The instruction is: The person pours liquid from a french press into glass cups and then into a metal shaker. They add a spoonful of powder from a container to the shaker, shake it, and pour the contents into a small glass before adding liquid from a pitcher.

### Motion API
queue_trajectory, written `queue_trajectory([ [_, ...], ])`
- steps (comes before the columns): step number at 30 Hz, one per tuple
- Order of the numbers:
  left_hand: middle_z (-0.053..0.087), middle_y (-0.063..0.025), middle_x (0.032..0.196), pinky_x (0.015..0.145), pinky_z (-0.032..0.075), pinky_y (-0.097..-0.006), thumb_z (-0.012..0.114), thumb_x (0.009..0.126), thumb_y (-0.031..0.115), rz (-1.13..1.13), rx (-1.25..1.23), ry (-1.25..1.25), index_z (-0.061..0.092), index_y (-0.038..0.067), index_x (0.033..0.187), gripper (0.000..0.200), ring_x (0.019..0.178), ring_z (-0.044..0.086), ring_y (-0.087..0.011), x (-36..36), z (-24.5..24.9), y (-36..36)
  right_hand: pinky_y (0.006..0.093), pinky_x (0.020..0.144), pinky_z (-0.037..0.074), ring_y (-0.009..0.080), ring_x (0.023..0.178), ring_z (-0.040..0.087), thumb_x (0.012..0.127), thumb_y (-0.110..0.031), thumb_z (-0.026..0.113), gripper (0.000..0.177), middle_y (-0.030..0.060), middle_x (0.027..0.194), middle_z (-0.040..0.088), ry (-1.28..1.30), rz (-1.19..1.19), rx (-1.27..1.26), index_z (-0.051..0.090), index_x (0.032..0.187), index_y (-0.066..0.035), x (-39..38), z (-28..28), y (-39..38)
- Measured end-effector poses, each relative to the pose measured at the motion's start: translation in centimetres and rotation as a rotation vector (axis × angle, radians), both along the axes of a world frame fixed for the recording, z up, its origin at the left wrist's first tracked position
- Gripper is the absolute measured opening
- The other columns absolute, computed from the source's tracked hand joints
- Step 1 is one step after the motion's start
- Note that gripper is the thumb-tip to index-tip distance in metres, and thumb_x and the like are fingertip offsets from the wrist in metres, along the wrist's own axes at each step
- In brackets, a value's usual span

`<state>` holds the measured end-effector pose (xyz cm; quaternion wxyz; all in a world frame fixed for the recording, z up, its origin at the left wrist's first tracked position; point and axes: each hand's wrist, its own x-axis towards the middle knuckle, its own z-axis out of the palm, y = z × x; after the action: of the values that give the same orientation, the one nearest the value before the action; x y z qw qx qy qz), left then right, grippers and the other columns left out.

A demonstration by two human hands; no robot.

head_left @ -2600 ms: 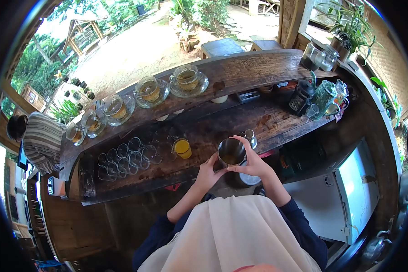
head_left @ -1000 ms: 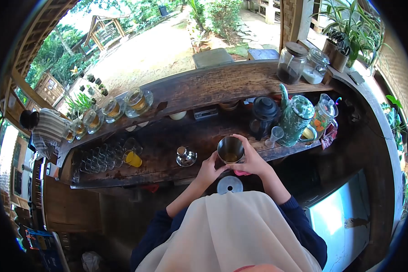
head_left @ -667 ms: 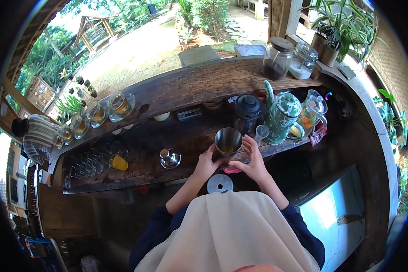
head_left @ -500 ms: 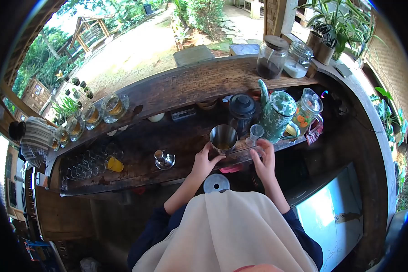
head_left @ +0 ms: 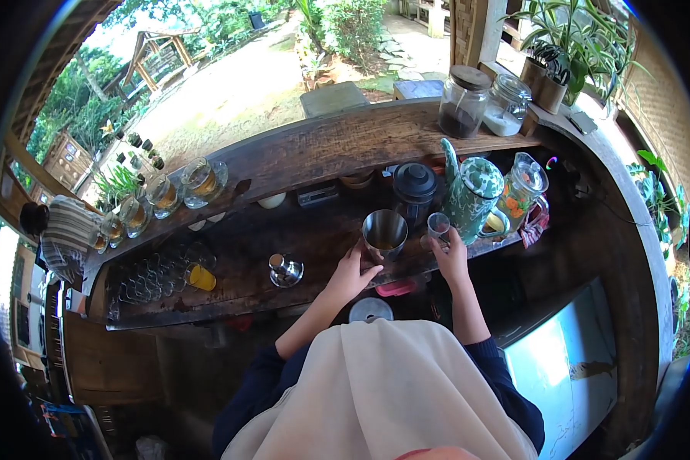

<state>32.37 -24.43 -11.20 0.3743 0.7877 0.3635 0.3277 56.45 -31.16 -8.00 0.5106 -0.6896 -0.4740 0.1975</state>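
Observation:
My left hand (head_left: 351,272) is closed around the lower side of a metal shaker cup (head_left: 385,232), which stands on the wooden counter with a little liquid visible inside. To its right, my right hand (head_left: 451,253) grips a small clear measuring cup (head_left: 438,225) between thumb and fingers. Behind these stand a dark-lidded French press (head_left: 415,190) and a green speckled enamel teapot (head_left: 475,188). Left of the shaker cup lies a shiny metal shaker top (head_left: 286,271).
A clear pitcher (head_left: 525,188) with a fruit pattern stands right of the teapot. Upturned-looking glasses (head_left: 149,282) and a glass of yellow liquid (head_left: 201,277) are at left. The raised ledge (head_left: 322,146) holds filled glass cups (head_left: 202,182) and jars (head_left: 462,103).
My right hand has closed its fingers on the small measuring cup, which it was reaching beside before. My left hand stays at the shaker cup. The view has shifted slightly.

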Motion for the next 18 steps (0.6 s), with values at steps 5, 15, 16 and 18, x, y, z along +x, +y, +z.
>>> queue_trajectory([
  [5, 0.067, -0.0161, 0.096, 0.077, 0.052, -0.031, 0.068, 0.084, 0.017, -0.091, -0.278, 0.2, 0.057, -0.003, 0.112, 0.036, 0.085, 0.066, -0.0202, -1.1, 3.6, -2.2, 0.0351, 0.084, 0.047, 0.0292, 0.097, 0.062, 0.077, -0.01, 0.069, 0.036, 0.0169, 0.102, 0.063, -0.075, -0.013, 0.027, 0.057, 0.109, 0.0, -0.1, 0.7, -1.5],
  [15, 0.041, -0.0237, 0.13, 0.091, 0.047, -0.0426, 0.072, 0.077, 0.014, -0.366, 0.134, -0.064, 0.03, 0.002, 0.136, 0.073, 0.108, 0.054, -0.0372, 6.2, 3.2, -6.2, 0.0384, 0.086, 0.047, 0.0328, 0.101, 0.058, 0.068, -0.006, 0.073, 0.043, 0.0153, 0.107, 0.06, -0.32, 0.145, 0.339, 0.058, 0.108, -0.004, -1.2, 1.8, -7.3],
  [16, 0.04, -0.0241, 0.13, 0.091, 0.046, -0.0443, 0.073, 0.075, 0.012, -0.254, 0.327, -0.1, 0.029, 0.002, 0.136, 0.076, 0.107, 0.053, -0.0407, 7.0, 2.8, -6.1, 0.0383, 0.085, 0.047, 0.033, 0.1, 0.058, 0.068, -0.007, 0.074, 0.043, 0.0152, 0.106, 0.061, -0.311, 0.169, 0.316, 0.058, 0.108, -0.004, -1.2, 1.8, -7.7],
  [18, 0.046, -0.0226, 0.125, 0.092, 0.045, -0.0446, 0.073, 0.072, 0.008, -0.286, 0.305, -0.175, 0.036, 0.002, 0.13, 0.069, 0.105, 0.054, -0.0409, 8.4, 1.9, -5.2, 0.0378, 0.085, 0.047, 0.0328, 0.099, 0.058, 0.069, -0.011, 0.074, 0.043, 0.015, 0.104, 0.061, -0.313, 0.169, 0.314, 0.059, 0.108, -0.004, -1.7, 2.0, -8.3],
])
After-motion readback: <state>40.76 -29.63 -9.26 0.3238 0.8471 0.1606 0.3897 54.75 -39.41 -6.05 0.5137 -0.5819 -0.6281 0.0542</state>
